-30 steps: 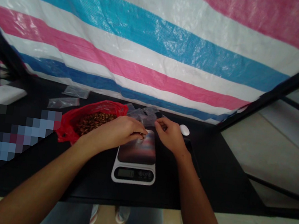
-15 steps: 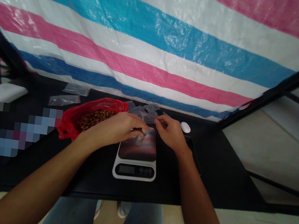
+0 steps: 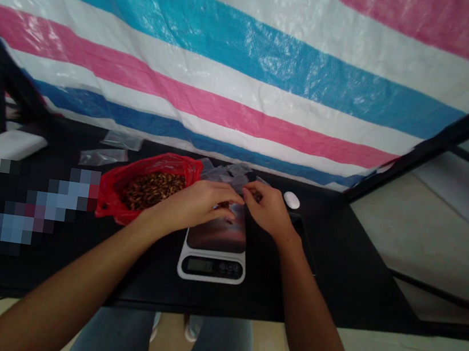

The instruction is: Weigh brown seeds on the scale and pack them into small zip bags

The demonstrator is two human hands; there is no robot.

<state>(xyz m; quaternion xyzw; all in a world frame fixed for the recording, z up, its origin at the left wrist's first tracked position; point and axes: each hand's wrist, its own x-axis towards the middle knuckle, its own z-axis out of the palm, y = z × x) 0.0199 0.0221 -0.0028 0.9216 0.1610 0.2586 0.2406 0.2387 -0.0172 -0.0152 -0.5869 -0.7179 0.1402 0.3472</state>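
Observation:
My left hand [image 3: 200, 202] hovers over the steel top of a white kitchen scale [image 3: 215, 239], thumb and fingers apart. A few brown bits show in the gap beneath its fingers; whether they touch the hand I cannot tell. Close by, my right hand [image 3: 268, 206] is curled at the scale's upper right, closed around some small brown grain-like pieces [image 3: 256, 195]. The two hands' fingertips nearly meet. Left of the scale, a red plastic bag [image 3: 114, 188] lies open with a heap of similar brown pieces [image 3: 153, 188] inside. The scale's display digits are too dim to read.
Clear plastic bags [image 3: 239, 170] lie behind the scale, more [image 3: 103, 156] at the back left. A white oval object [image 3: 291, 200] and a dark flat tray-like thing [image 3: 306, 242] are at the right. A white box [image 3: 1, 153] sits far left. Striped sheeting [image 3: 229, 83] hangs behind the black table [image 3: 355, 272].
My left thumb and fingers have spread apart and moved slightly right, toward my right hand. Brown bits now show beneath them. My right hand stays nearly still.

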